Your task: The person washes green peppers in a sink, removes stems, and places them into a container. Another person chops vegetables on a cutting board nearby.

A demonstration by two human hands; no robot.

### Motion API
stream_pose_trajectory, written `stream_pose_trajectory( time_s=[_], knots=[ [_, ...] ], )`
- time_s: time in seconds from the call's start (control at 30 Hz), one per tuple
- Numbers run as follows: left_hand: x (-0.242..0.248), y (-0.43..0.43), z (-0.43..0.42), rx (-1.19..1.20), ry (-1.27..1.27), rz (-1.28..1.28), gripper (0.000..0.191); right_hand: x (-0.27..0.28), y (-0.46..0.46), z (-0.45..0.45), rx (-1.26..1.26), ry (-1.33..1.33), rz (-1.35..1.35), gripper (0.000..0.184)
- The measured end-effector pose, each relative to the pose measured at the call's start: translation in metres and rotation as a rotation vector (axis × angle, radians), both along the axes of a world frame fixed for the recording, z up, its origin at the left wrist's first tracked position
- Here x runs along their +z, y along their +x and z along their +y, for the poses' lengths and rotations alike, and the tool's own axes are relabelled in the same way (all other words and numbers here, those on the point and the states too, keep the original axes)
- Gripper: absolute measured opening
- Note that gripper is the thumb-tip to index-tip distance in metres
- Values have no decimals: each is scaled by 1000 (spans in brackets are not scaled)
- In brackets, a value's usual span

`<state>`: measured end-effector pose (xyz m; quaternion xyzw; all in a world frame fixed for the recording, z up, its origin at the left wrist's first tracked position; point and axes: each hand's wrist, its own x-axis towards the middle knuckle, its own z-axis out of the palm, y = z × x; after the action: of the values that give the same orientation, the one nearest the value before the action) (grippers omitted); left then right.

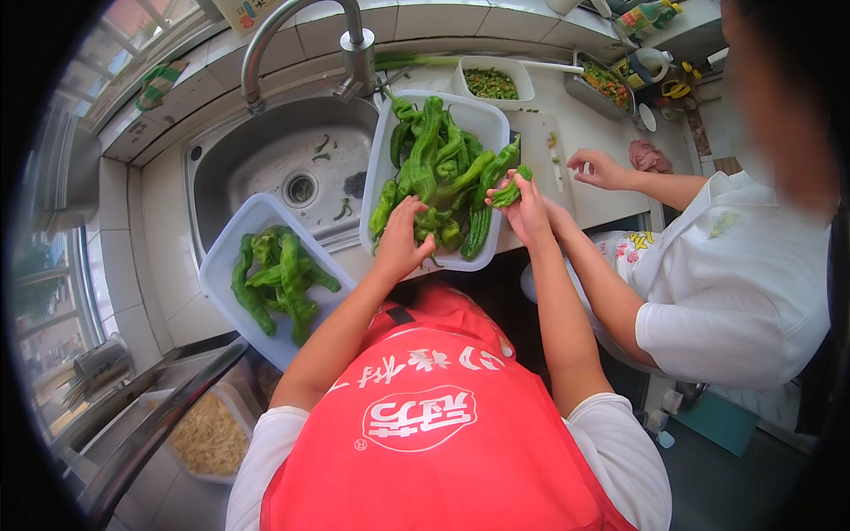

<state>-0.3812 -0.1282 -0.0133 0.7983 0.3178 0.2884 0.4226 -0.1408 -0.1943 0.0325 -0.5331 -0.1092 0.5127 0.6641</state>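
Note:
A white plastic tub (499,123) heaped with long green peppers (425,149) stands at the sink's right edge. My left hand (400,239) is over its near left rim, fingers apart at the peppers; no pepper shows in its grip. My right hand (524,209), over the tub's right rim, holds a short green pepper (511,189) between thumb and fingers. A second white tub (219,282) with fewer green peppers (292,279) sits at the sink's near left corner.
A steel sink (265,156) with pepper scraps lies under a curved faucet (358,60). A white cutting board (548,156), a bowl of chopped greens (491,83) and a metal tray of chopped vegetables (604,86) are at the right. A co-worker's hand (601,169) reaches in beside a pink cloth (649,157).

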Motion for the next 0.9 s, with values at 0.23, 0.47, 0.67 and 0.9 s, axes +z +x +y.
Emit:
stream_pose_trajectory(
  time_s=[0.23, 0.47, 0.67, 0.9],
  knots=[
    [-3, 4, 3, 36, -19, -38, 54, -27, -9, 31, 396, -412, -845, 33],
    [-5, 4, 6, 13, -3, -35, 55, -29, -64, 50, 344, -762, -1312, 44],
    [2, -5, 8, 27, 138, 142, 55, -23, -20, 20, 335, -405, -798, 21],
    [0, -2, 6, -7, -1, 165, 56, -36, -2, 37, 59, -382, -864, 25]
  ],
)
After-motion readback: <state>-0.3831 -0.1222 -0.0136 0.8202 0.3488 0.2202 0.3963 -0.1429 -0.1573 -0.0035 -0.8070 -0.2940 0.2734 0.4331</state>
